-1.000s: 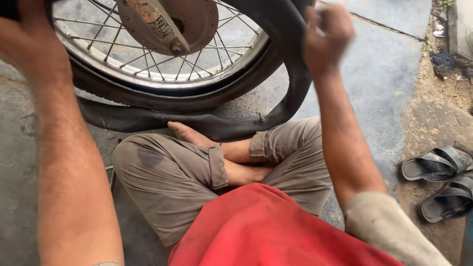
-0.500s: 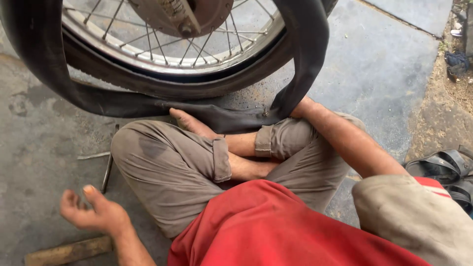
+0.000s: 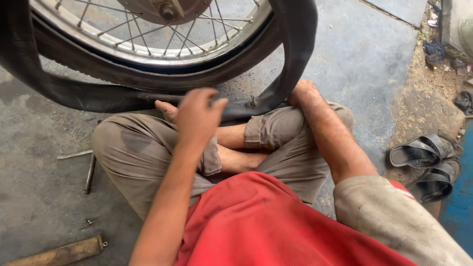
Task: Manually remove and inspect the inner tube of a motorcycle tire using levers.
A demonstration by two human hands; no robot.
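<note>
Both hands [image 3: 197,118] [image 3: 301,92] touch black inner tube [image 3: 295,59].

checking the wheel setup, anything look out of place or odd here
Yes: the black inner tube hangs out of the tyre in a loose loop onto the person's lap, its valve exposed. The left hand is at it, the right hand on it. Small screws lie loose on the concrete.

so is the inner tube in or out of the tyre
Out. The black inner tube hangs loose outside the tyre, looping over the person's lap, its valve stem exposed between the left hand and right hand.
</note>
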